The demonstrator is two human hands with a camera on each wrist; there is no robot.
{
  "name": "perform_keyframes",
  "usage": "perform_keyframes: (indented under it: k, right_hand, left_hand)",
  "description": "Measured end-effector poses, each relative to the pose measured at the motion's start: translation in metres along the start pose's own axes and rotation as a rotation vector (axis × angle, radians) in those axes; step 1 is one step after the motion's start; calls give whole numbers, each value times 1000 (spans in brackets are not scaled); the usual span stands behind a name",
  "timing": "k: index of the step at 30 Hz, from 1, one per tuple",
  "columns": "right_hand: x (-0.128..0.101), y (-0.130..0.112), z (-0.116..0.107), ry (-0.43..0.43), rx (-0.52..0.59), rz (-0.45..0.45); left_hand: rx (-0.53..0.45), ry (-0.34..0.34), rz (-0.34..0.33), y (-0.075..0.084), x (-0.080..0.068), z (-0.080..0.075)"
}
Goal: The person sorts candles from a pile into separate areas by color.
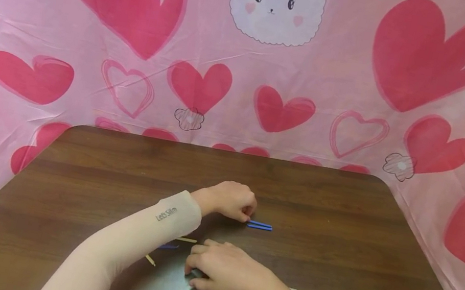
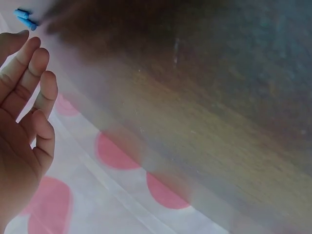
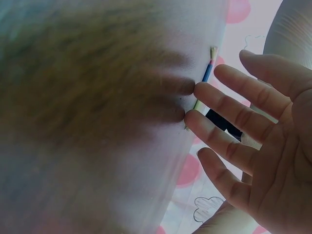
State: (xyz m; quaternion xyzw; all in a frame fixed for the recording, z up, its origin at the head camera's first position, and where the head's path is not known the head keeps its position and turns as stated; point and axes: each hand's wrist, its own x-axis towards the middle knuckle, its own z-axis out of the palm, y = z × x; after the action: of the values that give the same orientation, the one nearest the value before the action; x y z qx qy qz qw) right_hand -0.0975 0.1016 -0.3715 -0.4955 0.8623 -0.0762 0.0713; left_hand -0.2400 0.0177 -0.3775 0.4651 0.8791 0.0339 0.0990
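Observation:
Two thin blue sticks [image 1: 260, 226] lie side by side on the table. At their left ends are the fingertips of my left hand [image 1: 232, 200], which reaches over from the left. In the left wrist view, the ends of the blue sticks [image 2: 25, 19] show just beyond its thumb and fingers, with nothing gripped. Nearer to me, my right hand [image 1: 229, 271] rests low over the tabletop, fingers spread and holding nothing. Left of it, a yellow stick [image 1: 189, 240], another blue stick [image 1: 169, 246] and a second yellow stick [image 1: 150, 260] stick out from behind my left forearm.
The brown wooden table [image 1: 321, 197] has a glossy reflection near its front. A pink cloth [image 1: 247, 59] printed with hearts hangs behind and beside it. My left sleeve [image 1: 128, 235] crosses above the yellow sticks and hides part of them.

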Motion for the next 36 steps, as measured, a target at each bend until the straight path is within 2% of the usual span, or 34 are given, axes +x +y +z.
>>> perform_keyframes:
  k: [6,11,26,36]
  right_hand:
    - [-1,1,-1,-5,16,-1]
    - [-1,2,0,-8,17,0]
    - [-2,3,1,-5,-6,14]
    - [0,6,2,16,-15,22]
  left_hand:
    - [-39,34,26,-4,-8,-4]
    - [-52,83,40,-9,-23,-10]
    - [-9,176,32,-28,-63,-15]
    - [21,241,18,-33,-90,-21]
